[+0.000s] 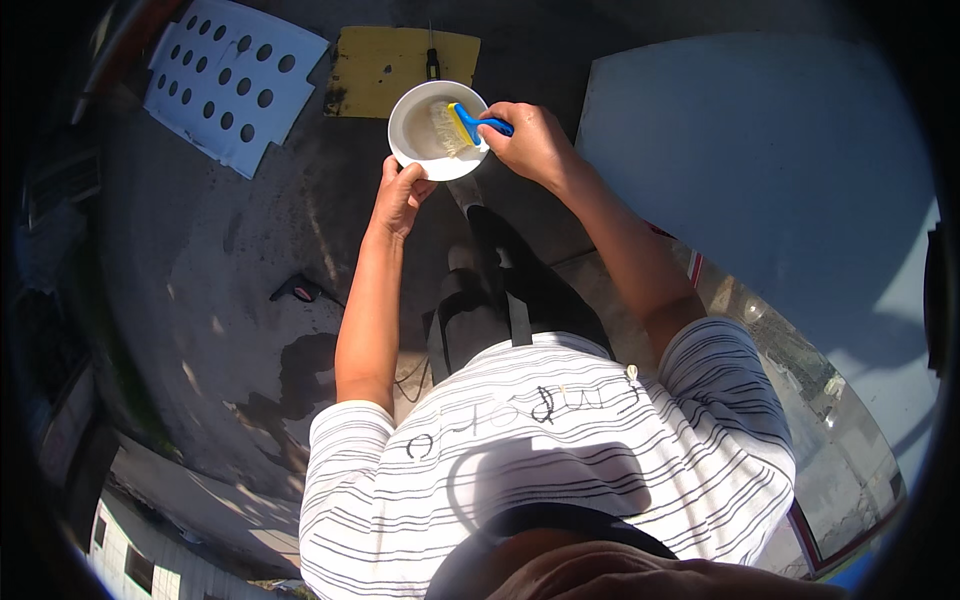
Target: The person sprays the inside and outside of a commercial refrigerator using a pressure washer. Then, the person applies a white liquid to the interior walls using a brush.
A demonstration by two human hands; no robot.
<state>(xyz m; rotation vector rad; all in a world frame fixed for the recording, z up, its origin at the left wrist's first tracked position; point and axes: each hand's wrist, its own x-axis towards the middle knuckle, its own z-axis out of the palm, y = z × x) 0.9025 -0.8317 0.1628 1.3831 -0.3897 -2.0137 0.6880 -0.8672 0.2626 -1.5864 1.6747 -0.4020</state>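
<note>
A white round bowl (459, 166) is held out in front of me, with my left hand (401, 196) gripping its near left rim. Cloudy pale liquid (421, 129) lies in the bottom. Between the fingers and thumb of my right hand (531, 142) is the blue handle of a flat brush (469, 124) with a yellow ferrule. Its pale, wet-looking bristles reach down into the bowl; how deep they sit in the liquid I cannot tell.
Beyond the bowl, a screwdriver (433, 64) rests on a yellow board (367, 67). A white panel with round holes (232, 86) lies at the far left. A large pale blue-grey panel (735, 142) fills the right side. A dark corded tool (300, 289) sits on the concrete ground at left.
</note>
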